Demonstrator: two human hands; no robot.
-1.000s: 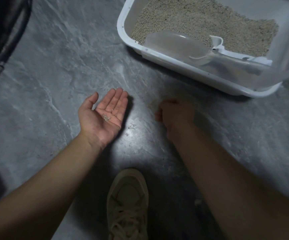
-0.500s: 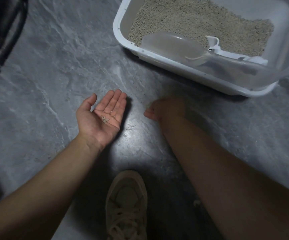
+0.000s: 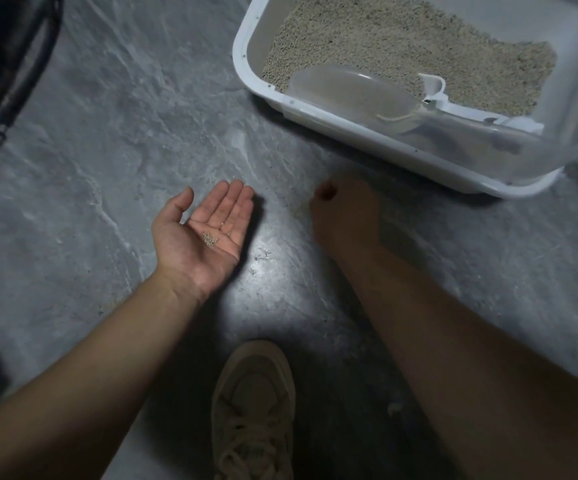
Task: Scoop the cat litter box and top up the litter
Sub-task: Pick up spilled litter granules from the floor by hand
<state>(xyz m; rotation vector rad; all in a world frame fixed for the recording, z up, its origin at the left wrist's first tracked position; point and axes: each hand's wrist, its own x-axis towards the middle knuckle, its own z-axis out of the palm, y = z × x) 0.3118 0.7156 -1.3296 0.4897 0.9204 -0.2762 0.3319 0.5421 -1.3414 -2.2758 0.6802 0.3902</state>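
Here the right hand (image 3: 344,216), fingers curled down at stray grains, contents hidden, sits just right of the flat left hand (image 3: 204,233) cupping collected litter (image 3: 210,239).

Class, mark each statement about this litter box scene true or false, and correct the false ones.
1. The left hand lies palm up with a few litter grains on it. True.
2. The scoop is gripped by the right hand. False: it rests in the litter box, untouched.
3. The right hand is down at the floor, knuckles up. True.
4. The litter box is empty. False: it holds litter.
5. A shoe shows between the arms. True.
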